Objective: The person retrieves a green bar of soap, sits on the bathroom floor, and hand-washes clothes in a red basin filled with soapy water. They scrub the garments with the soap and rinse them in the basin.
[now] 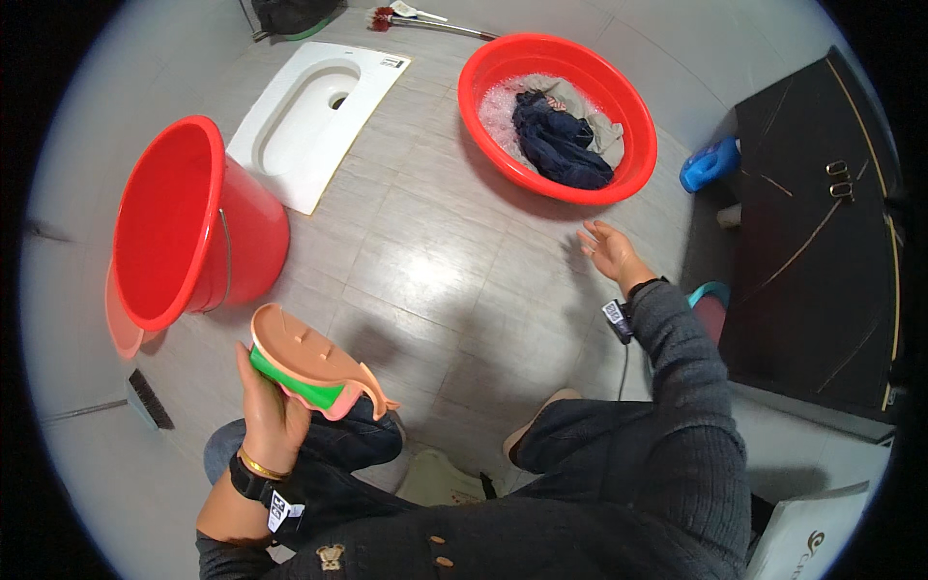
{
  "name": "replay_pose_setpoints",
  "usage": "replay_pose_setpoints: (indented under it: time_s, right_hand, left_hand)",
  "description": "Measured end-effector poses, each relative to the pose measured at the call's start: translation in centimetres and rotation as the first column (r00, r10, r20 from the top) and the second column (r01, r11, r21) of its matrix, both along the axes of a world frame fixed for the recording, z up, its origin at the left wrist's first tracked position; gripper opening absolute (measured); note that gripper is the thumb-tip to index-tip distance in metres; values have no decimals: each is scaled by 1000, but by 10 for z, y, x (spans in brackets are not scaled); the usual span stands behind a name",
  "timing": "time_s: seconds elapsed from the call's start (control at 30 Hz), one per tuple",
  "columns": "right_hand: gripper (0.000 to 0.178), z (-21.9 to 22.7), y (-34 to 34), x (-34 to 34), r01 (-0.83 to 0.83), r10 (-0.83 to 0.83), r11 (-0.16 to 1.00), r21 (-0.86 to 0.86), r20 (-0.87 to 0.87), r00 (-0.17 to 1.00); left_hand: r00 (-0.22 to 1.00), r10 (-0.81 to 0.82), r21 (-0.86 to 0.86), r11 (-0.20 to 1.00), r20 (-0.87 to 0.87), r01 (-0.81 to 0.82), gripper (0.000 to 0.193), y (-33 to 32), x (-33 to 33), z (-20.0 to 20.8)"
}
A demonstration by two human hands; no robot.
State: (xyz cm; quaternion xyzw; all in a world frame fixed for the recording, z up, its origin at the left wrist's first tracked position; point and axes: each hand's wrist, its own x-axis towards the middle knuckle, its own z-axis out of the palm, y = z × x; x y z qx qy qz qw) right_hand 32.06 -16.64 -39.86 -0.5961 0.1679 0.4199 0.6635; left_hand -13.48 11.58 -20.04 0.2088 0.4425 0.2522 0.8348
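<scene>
My left hand [275, 416] grips a peach, fish-tailed plastic piece [307, 350], perhaps a soap dish, with a bright green layer and a pink part underneath. It is held up over my left knee, with the thumb along its side and the other fingers largely hidden. Stretched forward, my right hand [611, 253] is open with nothing in it, its fingers just short of the near rim of a red basin [633, 106]. Inside the basin, dark blue cloth [556, 145] and greyish-beige cloth [611, 137] lie in foamy water [498, 118].
A tall red bucket [253, 232] with a wire handle stands at left, beside a white squat toilet [290, 179]. On the right are a black cabinet [802, 251] and a blue bottle [710, 164]. A brush [150, 398] lies at far left; a long-handled brush [425, 24] lies behind.
</scene>
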Motion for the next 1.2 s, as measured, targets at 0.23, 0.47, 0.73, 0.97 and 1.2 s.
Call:
replay_pose_setpoints:
  time_s: [0.23, 0.47, 0.73, 0.97, 1.2]
  right_hand:
    - [16, -29, 55, 9, 466, -421, 798, 382, -199, 885]
    - [43, -21, 102, -70, 532, -476, 761, 370, -239, 847]
    - [52, -7, 58, -214, 473, -387, 842, 260, -319, 865]
    - [39, -14, -23, -340, 207, -52, 916, 343, -411, 910]
    - [33, 73, -87, -409, -389, 406, 913, 125, -386, 828]
  left_hand:
    - [995, 89, 74, 994, -35, -86, 51, 6, 1, -3]
    - [999, 30, 88, 996, 16, -31, 52, -4, 20, 16]
    - [967, -177, -6, 983, 182, 181, 57, -35, 21, 34]
    - [925, -315, 57, 949, 212, 310, 57, -55, 18, 32]
    - [876, -444, 70, 896, 188, 439, 61, -99, 5, 19]
